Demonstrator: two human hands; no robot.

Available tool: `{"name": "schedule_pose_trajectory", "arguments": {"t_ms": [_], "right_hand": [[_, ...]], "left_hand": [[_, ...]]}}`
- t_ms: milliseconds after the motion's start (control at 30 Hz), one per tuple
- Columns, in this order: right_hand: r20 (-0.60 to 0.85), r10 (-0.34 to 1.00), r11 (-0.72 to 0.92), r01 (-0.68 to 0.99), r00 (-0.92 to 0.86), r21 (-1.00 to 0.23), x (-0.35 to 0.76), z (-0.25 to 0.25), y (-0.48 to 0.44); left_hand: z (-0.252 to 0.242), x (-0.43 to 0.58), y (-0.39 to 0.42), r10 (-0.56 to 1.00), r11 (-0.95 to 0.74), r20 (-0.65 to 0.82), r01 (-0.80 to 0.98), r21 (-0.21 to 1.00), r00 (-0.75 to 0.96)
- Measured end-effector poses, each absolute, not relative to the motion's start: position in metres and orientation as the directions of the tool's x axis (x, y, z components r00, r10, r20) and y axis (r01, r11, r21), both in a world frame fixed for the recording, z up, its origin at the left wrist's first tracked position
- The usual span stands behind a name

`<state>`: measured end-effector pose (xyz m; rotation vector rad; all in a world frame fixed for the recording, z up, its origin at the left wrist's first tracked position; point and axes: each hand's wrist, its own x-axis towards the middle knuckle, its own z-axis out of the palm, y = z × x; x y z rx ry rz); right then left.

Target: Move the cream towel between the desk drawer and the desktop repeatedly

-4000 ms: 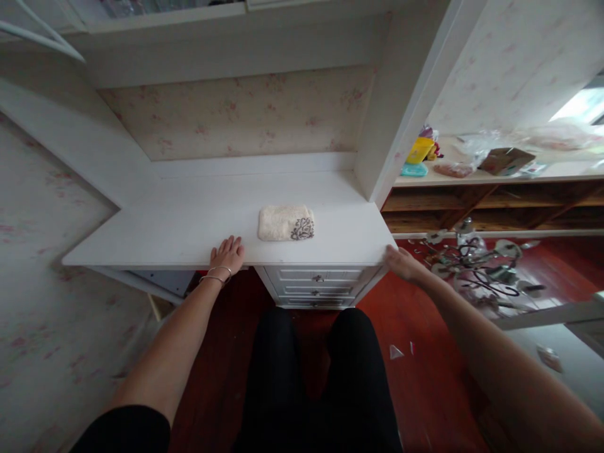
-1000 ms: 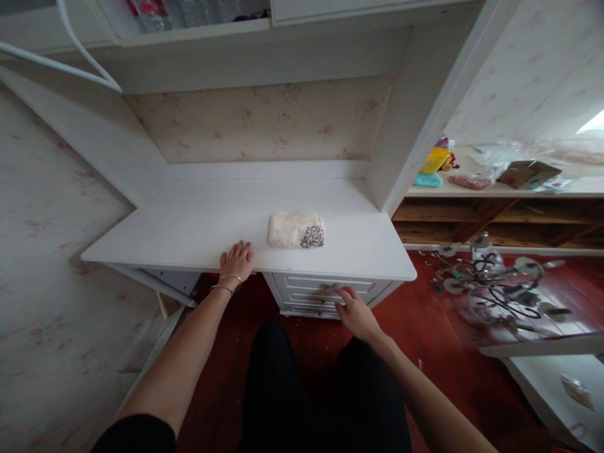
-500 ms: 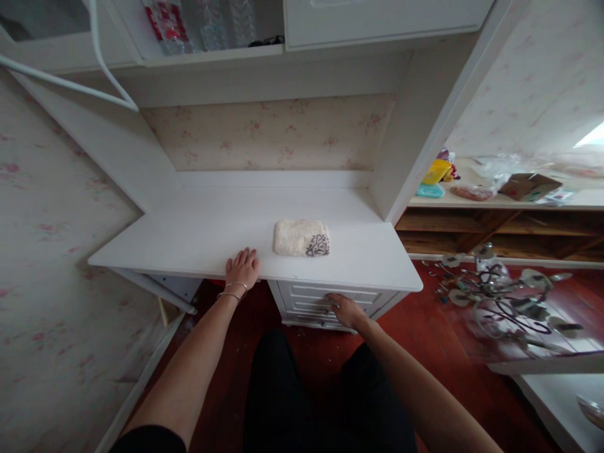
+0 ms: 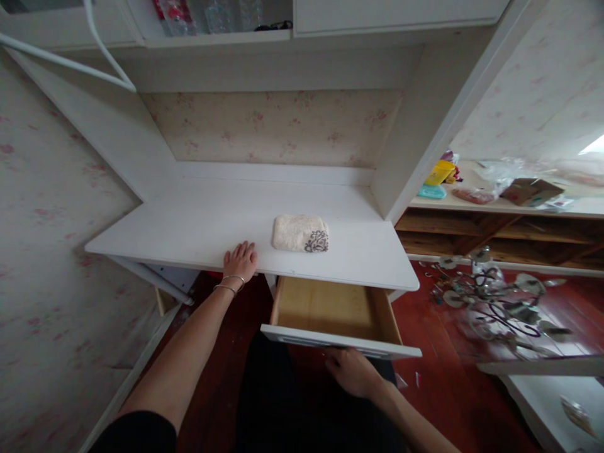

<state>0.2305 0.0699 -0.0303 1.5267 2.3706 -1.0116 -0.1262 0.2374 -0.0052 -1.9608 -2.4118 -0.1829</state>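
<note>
My left hand (image 4: pixel 240 261), with bangles at the wrist, lies flat on the front edge of the white desk (image 4: pixel 202 214), fingers stretched out. A folded cream towel (image 4: pixel 295 233) with a dark scroll pattern at one corner lies on the desktop to its right. Below the desktop, a drawer (image 4: pixel 330 308) with a pale wooden inside is pulled out towards me. At its white front is my right hand (image 4: pixel 353 371), fingers curled closed around the drawer handle. The handle itself is hidden by the hand and the drawer front.
Overhead, a cabinet shelf (image 4: pixel 217 39) holds clear plastic bottles. To the right, a low shelf unit (image 4: pixel 443 221) carries a yellow container (image 4: pixel 438 173), plastic bags and an open cardboard box (image 4: pixel 531 190). A chandelier (image 4: pixel 504 305) lies on the red floor. My legs are under the drawer.
The drawer has come out from under the desktop towards me, my right hand moving back with its front. My left hand has stayed on the desk edge.
</note>
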Motion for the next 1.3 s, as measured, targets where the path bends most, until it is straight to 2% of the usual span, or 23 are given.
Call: {"name": "schedule_pose_trajectory", "arguments": {"t_ms": [133, 200, 267, 333, 467, 600, 700, 867, 1033, 1300], "right_hand": [[-0.481, 0.676, 0.267, 0.794, -0.558, -0.545, 0.236, -0.010, 0.031], [-0.448, 0.657, 0.266, 0.742, -0.607, -0.615, 0.241, 0.008, 0.020], [-0.362, 0.694, 0.253, 0.681, -0.623, -0.687, 0.246, 0.028, 0.017], [-0.261, 0.786, 0.229, 0.656, -0.560, -0.720, 0.251, 0.042, 0.019], [-0.079, 0.908, 0.276, 0.730, -0.411, -0.625, 0.261, 0.038, 0.025], [0.024, 0.873, 0.444, 0.772, -0.488, -0.455, 0.263, 0.009, 0.013], [0.081, 0.870, 0.478, 0.795, -0.486, -0.372, 0.259, -0.004, 0.001], [0.184, 0.873, 0.489, 0.808, -0.453, -0.328, 0.256, -0.012, -0.012], [0.263, 0.855, 0.516, 0.782, -0.447, -0.351, 0.257, -0.016, -0.028], [0.241, 0.865, 0.502, 0.771, -0.440, -0.392, 0.257, -0.011, -0.048]], "left_hand": [[-0.006, -0.127, 0.238, 0.975, 0.191, 0.099, 0.979, 0.071, -0.198], [-0.005, -0.125, 0.236, 0.972, 0.183, 0.136, 0.981, 0.067, -0.190], [-0.003, -0.121, 0.232, 0.957, 0.166, 0.234, 0.985, 0.055, -0.174], [0.000, -0.112, 0.227, 0.931, 0.103, 0.349, 0.994, 0.038, -0.110], [0.013, -0.084, 0.221, 0.890, -0.149, 0.437, 0.989, 0.010, 0.130], [0.024, -0.056, 0.229, 0.865, -0.327, 0.395, 0.945, -0.024, 0.309], [0.028, -0.044, 0.242, 0.855, -0.391, 0.351, 0.919, -0.050, 0.383], [0.027, -0.036, 0.262, 0.863, -0.372, 0.340, 0.925, -0.071, 0.373], [0.025, -0.023, 0.270, 0.877, -0.354, 0.312, 0.930, -0.099, 0.366], [0.021, -0.005, 0.276, 0.880, -0.346, 0.308, 0.932, -0.107, 0.361]]}}
